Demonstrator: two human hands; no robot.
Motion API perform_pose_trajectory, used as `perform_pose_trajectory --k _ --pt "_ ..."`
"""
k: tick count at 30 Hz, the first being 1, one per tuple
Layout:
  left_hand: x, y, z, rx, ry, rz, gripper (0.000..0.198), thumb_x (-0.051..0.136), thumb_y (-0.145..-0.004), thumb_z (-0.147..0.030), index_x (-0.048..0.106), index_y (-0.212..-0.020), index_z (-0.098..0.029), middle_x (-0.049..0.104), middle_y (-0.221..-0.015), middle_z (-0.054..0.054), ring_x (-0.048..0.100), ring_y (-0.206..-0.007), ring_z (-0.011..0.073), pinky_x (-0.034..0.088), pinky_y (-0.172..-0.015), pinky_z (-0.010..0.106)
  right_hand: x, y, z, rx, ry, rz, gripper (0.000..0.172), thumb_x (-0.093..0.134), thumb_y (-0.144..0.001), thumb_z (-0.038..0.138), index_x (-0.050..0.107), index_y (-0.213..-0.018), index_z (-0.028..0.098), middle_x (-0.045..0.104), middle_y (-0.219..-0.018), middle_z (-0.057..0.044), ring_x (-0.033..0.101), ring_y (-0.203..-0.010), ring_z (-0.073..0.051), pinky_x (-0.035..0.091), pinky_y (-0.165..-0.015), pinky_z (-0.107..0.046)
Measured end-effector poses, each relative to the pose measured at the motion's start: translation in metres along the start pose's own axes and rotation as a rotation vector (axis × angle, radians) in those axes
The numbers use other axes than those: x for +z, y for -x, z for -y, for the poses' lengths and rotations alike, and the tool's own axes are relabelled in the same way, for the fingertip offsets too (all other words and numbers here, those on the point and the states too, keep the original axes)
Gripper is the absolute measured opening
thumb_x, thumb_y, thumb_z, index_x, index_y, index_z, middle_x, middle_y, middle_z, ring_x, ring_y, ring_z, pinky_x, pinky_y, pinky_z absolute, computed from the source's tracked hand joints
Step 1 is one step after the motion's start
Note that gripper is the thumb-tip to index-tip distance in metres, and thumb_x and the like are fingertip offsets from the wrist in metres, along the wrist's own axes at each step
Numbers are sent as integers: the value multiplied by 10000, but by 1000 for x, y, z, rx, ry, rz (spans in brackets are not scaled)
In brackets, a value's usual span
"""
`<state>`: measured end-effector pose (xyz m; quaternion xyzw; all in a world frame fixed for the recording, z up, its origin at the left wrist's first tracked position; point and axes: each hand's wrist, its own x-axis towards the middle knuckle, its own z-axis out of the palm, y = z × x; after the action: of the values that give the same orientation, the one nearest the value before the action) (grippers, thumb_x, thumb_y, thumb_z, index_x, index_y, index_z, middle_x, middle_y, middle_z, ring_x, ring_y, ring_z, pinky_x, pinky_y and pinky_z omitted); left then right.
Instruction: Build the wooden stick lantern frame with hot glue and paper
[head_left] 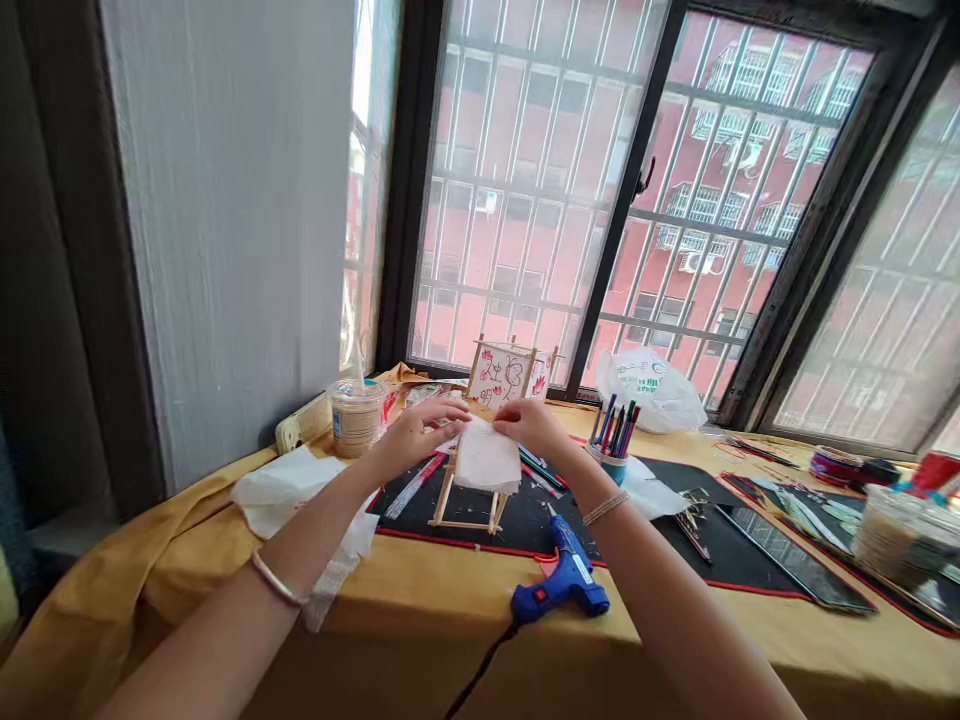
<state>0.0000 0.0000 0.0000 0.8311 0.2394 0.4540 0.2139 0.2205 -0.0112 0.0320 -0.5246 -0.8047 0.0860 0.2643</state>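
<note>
A small white sheet of paper point(487, 460) lies over the top of a small wooden stick frame point(442, 505), which stands on a black mat. My left hand point(420, 435) pinches the sheet's far left corner between thumb and fingers. At the far right corner, my right hand point(534, 428) grips the same sheet, its fingertips bent down. The paper hides most of the frame's upper part. Just beyond my hands stands a finished-looking paper lantern point(501, 372) with red drawings and characters on its sides. A blue glue gun point(562, 580) rests near the table's front edge.
Loose white tissue point(285, 490) and a drink cup point(357, 418) are on the left. A pen holder point(611, 462), plastic bag point(651, 390), phone or tablet point(795, 555) and another cup point(904, 535) stand or lie to the right. The glue gun's cord hangs over the front edge.
</note>
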Motion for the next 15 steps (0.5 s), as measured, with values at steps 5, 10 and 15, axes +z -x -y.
perform_pose_trajectory --k 5,10,15 --pt "11 1 16 -39 95 25 311 582 -906 -397 598 -1120 -172 587 -1226 84 561 -1128 244 475 -951 488 2 -1 -8 3 -39 -22 205 592 -924 317 638 -1012 138 662 -998 -46 646 -848 -170 552 -749 -352" --pt "17 -2 21 -112 223 31 399 569 -911 -409 527 -1245 -194 547 -1286 95 556 -1136 254 472 -956 501 3 2 -4 -1 -167 -62 136 630 -886 258 639 -837 131 646 -794 2 616 -715 -134 514 -670 -296" --pt "24 0 19 -195 325 77 363 557 -917 -428 566 -1169 -168 617 -1129 73 617 -984 212 521 -862 440 6 6 1 17 -311 -138 105 598 -782 191 655 -711 139 625 -649 4 573 -636 -141 425 -591 -260"
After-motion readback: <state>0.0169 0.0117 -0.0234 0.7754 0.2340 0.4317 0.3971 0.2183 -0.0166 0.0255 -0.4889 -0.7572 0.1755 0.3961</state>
